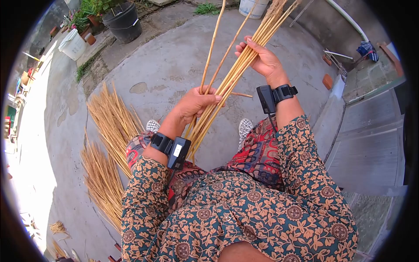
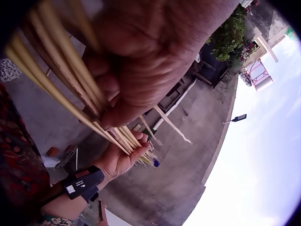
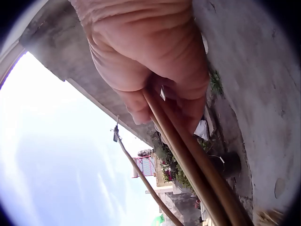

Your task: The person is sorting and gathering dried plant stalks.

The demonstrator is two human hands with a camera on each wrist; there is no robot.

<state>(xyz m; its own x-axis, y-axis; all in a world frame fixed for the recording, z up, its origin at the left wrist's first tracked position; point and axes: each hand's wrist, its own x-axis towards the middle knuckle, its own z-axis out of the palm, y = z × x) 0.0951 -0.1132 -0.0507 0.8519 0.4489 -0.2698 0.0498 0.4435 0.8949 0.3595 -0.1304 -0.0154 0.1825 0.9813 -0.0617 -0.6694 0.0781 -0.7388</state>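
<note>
A bundle of long dry straw-coloured stalks slants across the head view, its feathery tops at the upper right. My left hand grips the lower part, thumb laid over the stalks. Two stalks fan away from the bundle to the left above that hand, and a short end juts out to its right. Higher up, my right hand holds the bundle from the right side, thumb along it. In the right wrist view its fingers curl round stalks. The left wrist view shows both hands on the same bundle.
Two heaps of similar stalks lie on the concrete floor to the left. A black bucket, a white tub and potted plants stand at the upper left. Another white bucket is at the top. A wall runs along the right.
</note>
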